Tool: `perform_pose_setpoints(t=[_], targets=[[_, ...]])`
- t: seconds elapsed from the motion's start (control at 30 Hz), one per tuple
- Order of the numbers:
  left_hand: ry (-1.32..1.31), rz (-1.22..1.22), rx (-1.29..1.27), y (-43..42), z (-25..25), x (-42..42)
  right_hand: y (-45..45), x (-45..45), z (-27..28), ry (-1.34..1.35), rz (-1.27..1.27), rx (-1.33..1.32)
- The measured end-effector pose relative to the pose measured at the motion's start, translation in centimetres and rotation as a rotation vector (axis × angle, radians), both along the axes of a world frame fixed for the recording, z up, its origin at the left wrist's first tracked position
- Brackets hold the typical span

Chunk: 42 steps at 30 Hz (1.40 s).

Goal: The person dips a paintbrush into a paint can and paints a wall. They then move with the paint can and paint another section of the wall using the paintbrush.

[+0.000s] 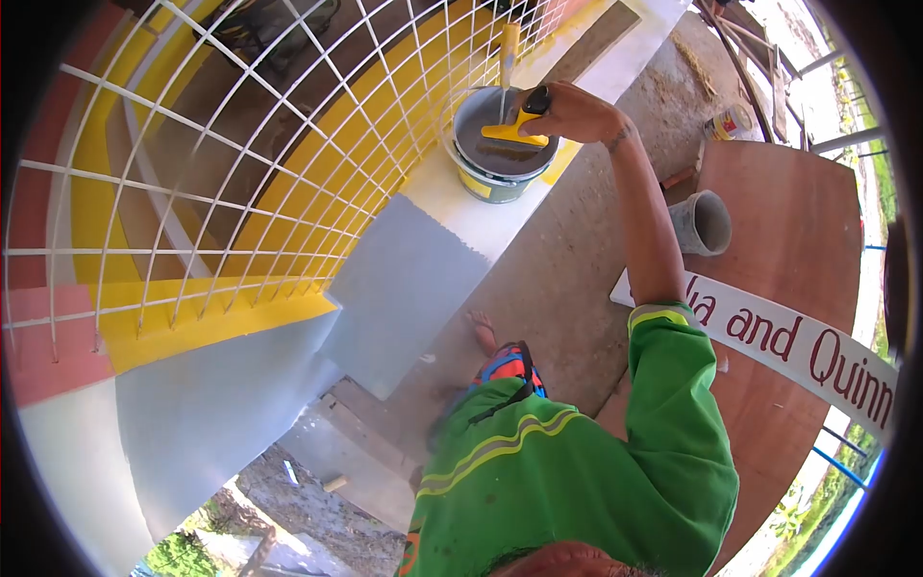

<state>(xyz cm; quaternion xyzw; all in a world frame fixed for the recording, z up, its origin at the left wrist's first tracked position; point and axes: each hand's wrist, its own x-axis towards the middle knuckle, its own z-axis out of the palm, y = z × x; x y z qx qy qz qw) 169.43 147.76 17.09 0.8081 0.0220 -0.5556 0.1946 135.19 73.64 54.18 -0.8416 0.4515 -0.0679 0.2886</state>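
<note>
Yellow with a black end to its handle, a wide, flat hand tool [507,134] was held in the closed grip of the right hand [569,110], its head over the mouth of a round, dark paint bucket with a yellow band [488,186]. Whether its lower edge touched the paint, I could not tell. Beside it, a second tool with a slim yellow handle [509,48] stood upright in the bucket, which was coated grey inside. The left hand was out of view, so its grip could not be told.

The bucket stood on a flat surface painted partly white and partly grey [399,279], just beside a white wire grid [260,154]. Well to the right, a grey cylindrical pail [709,224] lay tipped near a white signboard with dark red lettering [760,332].
</note>
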Motion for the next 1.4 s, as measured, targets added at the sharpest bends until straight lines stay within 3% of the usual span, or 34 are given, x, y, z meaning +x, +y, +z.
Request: perform_pose_setpoints(t=[0.4, 0.5, 0.7, 0.8, 0.97, 1.1, 1.27, 1.4], targets=[[0.002, 0.019, 0.003, -1.3, -0.1, -0.5, -0.9, 0.3, -2.6, 0.103, -0.082, 0.193], [0.002, 0.026, -0.005, -1.9, 0.0, -0.5, -0.3, -0.6, -1.9, 0.074, -0.073, 0.087], [-0.008, 0.046, -0.033, -2.5, -0.6, -0.1, 4.0, -3.8, 3.5, -0.330, -0.122, -0.009], [-0.015, 0.059, -0.051, -2.7, -0.5, -0.1, 5.9, -5.2, 2.7, -0.526, -0.035, -0.046], [-0.040, 0.096, -0.088, -2.4, -0.4, 0.2, 10.1, -5.1, -1.7, -0.775, -0.347, 0.023], [-0.069, 0.161, -0.113, -1.7, 0.3, 0.5, 12.2, -4.2, -9.1, -1.283, -0.567, 0.112], [-0.111, 0.346, -0.153, 0.4, 0.2, 1.0, 12.5, -1.3, -14.6, -1.945, -0.627, 0.321], [-0.128, 0.573, -0.200, 3.5, -0.9, 1.8, 13.0, 0.3, -15.3, -2.151, -0.444, 0.493]])
